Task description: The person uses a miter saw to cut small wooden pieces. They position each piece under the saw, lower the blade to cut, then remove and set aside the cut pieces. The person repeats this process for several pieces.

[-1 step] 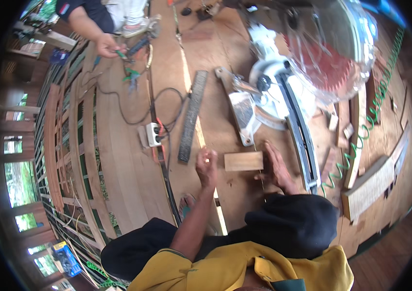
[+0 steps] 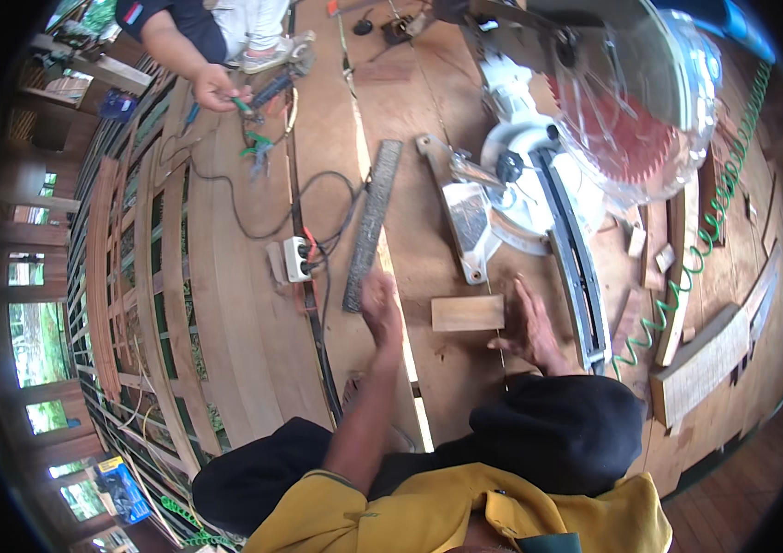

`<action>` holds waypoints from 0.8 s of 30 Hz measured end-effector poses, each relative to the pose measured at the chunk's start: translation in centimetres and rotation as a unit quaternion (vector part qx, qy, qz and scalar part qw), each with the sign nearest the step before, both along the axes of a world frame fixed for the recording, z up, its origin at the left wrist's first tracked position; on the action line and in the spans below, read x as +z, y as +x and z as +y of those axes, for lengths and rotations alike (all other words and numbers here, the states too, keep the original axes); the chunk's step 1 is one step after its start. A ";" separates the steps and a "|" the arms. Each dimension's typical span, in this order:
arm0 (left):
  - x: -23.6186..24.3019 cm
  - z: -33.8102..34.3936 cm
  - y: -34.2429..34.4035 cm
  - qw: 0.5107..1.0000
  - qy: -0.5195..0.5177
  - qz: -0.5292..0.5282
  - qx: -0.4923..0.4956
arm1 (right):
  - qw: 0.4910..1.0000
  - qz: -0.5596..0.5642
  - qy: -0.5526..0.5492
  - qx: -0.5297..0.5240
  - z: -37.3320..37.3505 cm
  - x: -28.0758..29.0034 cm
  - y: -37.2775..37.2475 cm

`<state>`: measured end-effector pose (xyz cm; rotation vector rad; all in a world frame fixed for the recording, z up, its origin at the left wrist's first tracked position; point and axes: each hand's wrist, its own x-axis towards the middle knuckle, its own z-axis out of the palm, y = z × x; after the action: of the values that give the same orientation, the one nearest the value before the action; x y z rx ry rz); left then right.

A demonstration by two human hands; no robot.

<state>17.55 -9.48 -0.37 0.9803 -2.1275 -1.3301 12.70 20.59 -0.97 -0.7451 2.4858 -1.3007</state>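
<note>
A small rectangular wood block [image 2: 468, 313] lies on the board floor in front of me, between my hands. My right hand [image 2: 531, 330] is beside its right end, with fingers and thumb spread and nothing held. My left hand [image 2: 380, 309] is to the left of the block, apart from it, by the near end of a long dark grey gritty strip [image 2: 373, 221]. Blur and the angle hide how its fingers are set, and whether it touches the strip cannot be made out.
A mitre saw [image 2: 539, 175] with a red blade and clear guard stands ahead right. A white power socket [image 2: 296, 259] with black cables lies left. Wood offcuts [image 2: 700, 364] and a green coiled hose [image 2: 686, 286] are at right. Another person's hand [image 2: 218, 89] holds something green, far left.
My left hand has moved a little left and away from me, closer to the grey strip. My right hand's fingers have spread wider. The whole view has shifted slightly.
</note>
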 end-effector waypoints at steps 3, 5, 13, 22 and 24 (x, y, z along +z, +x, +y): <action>4.3 -11.5 -8.5 0.946 0.213 0.197 0.144 | 0.998 0.048 0.026 -0.007 0.3 1.3 1.1; 10.2 -17.3 -18.1 0.859 0.416 0.283 0.093 | 0.997 0.071 0.016 -0.038 1.3 1.4 0.8; 15.1 -37.9 -28.8 0.722 0.639 0.165 -0.206 | 0.995 0.012 -0.010 -0.097 0.4 2.0 0.7; 8.8 5.4 -4.8 0.861 0.155 -0.101 -0.474 | 0.884 -0.336 -0.316 -0.076 0.6 5.3 0.7; 8.5 9.2 -1.8 0.795 0.040 -0.198 -0.572 | 0.864 -0.343 -0.363 -0.057 0.6 5.1 2.2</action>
<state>15.73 -0.33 8.11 -0.2074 -3.2051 -1.7934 14.88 21.19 4.15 -0.1685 1.4695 -2.1158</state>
